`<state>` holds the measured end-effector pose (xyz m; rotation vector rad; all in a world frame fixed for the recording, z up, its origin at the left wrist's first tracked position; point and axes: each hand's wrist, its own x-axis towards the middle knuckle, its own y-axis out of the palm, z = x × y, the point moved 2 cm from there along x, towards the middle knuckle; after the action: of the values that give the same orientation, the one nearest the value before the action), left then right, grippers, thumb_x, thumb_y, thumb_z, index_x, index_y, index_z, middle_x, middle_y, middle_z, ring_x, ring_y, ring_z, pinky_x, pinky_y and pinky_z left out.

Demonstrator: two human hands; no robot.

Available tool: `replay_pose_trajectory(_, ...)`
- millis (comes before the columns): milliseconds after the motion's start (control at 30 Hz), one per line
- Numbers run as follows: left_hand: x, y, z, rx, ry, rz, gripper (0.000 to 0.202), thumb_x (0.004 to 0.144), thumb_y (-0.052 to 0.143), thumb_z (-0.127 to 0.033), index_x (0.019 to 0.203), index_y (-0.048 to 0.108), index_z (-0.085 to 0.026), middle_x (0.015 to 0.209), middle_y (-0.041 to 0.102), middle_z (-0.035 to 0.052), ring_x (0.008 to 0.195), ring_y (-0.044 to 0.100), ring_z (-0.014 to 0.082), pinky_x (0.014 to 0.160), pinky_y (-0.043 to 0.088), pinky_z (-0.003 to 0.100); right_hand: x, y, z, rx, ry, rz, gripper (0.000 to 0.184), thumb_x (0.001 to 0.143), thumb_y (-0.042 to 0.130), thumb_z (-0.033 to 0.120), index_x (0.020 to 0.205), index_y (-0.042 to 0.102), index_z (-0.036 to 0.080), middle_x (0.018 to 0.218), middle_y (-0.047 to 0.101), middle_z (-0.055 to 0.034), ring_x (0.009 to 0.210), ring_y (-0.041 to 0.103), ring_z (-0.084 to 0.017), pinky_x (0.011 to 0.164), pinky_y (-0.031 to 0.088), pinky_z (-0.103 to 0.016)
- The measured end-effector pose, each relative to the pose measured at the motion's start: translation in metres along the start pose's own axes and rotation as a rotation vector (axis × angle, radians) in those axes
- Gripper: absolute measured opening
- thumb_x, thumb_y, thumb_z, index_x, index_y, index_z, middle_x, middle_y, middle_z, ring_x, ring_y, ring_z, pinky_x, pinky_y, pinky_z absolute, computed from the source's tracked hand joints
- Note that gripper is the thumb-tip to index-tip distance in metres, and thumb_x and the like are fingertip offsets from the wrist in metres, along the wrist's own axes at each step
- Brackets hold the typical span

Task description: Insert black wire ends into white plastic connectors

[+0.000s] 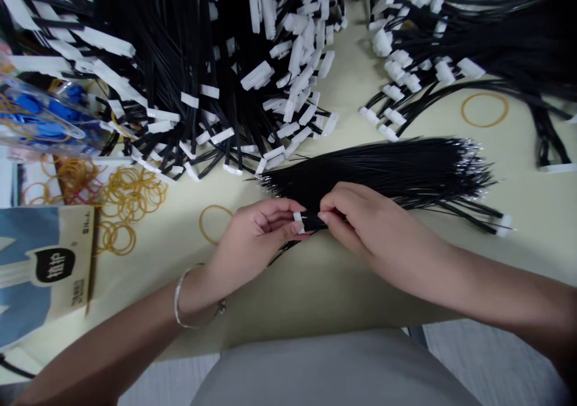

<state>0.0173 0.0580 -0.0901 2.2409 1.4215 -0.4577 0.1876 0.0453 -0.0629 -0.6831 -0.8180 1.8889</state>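
Left-hand fingers (288, 215) pinch a white connector (298, 222), its black wires (313, 221) running rightward into the closed grip of the right hand (360, 219); a wire bundle (383, 174) lies lengthwise across the worktop (333, 292), just beyond both hands.

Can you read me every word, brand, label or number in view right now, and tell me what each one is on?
"植护": on the black badge of the blue-and-cream packet.
Small print on the packet's cream part: too small to read.
White connectors: no readable marks.
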Motion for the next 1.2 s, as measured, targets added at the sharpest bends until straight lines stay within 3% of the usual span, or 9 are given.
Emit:
replay_pose_trajectory(500,0.0011,-0.0003,-0.0005,0.009,-0.011,0.017,0.018,0.074,0.069,-0.019,0.091,0.065,-0.015,0.079,0.069,-0.0019,0.074,0.066,0.0069,0.073,0.056,0.016,0.0012,0.0049,-0.0029,-0.044,-0.027,-0.023,0.021,0.092,0.039,0.018,0.082,0.056,0.010,0.081,0.053,-0.0067,0.077,0.050,-0.018,0.070,0.041,-0.034)
replay_pose_trajectory(800,0.0000,-0.0009,-0.0011,-0.051,-0.018,0.012,0.016,0.074,0.069,-0.015,0.089,0.066,-0.013,0.079,0.070,-0.0024,0.074,0.067,0.0071,0.074,0.058,0.018,-0.0008,0.0098,-0.0029,-0.088,-0.124,-0.163,0.015,0.089,0.046,0.014,0.080,0.057,0.009,0.078,0.055,-0.0067,0.074,0.051,-0.017,0.066,0.042,-0.030)
replay_pose_trajectory(1200,0.0007,-0.0010,-0.0014,-0.104,-0.024,0.032,0.015,0.074,0.068,-0.013,0.089,0.067,-0.015,0.082,0.071,-0.0022,0.074,0.068,0.0075,0.073,0.057,0.016,-0.0027,0.0099,-0.0043,-0.071,-0.240,-0.255,0.012,0.089,0.047,0.013,0.082,0.055,0.010,0.079,0.055,-0.0076,0.075,0.050,-0.016,0.067,0.043,-0.028)
